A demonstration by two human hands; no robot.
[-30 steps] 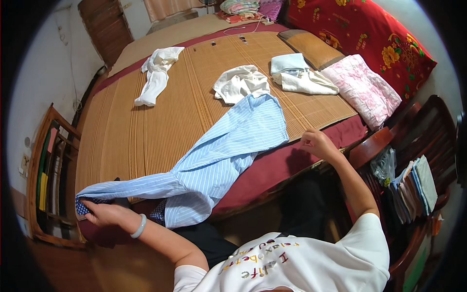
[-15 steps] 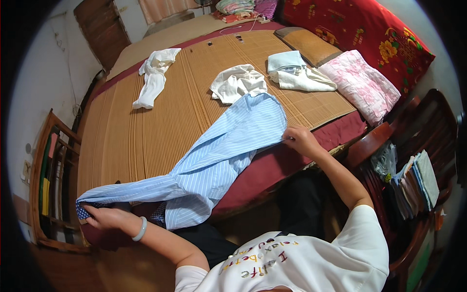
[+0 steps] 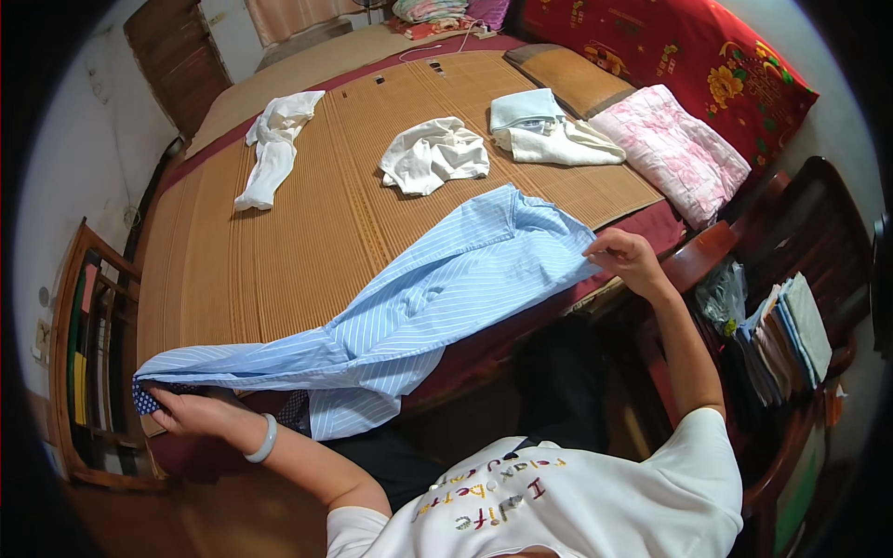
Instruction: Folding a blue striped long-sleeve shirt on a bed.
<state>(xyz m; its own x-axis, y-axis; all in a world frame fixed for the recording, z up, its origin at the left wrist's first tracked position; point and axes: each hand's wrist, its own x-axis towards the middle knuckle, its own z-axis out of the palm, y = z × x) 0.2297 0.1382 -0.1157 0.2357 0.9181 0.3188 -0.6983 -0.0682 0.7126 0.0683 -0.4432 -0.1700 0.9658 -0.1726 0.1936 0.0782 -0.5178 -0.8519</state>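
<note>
The left hand (image 3: 191, 412) pinches the dotted end (image 3: 144, 400) of a striped blue garment (image 3: 446, 288), the right hand (image 3: 631, 260) its opposite edge, along the near side of the bed (image 3: 209, 270); a slackened pinch could let the overhanging folds (image 3: 358, 409) slide off.

I wear a white top (image 3: 595, 507) with short sleeves (image 3: 696, 458), its front lettered (image 3: 488, 498) in red, yellow and grey, dark trousers (image 3: 561, 381), and a smooth pale bangle (image 3: 268, 439) round my left wrist (image 3: 238, 430).
</note>
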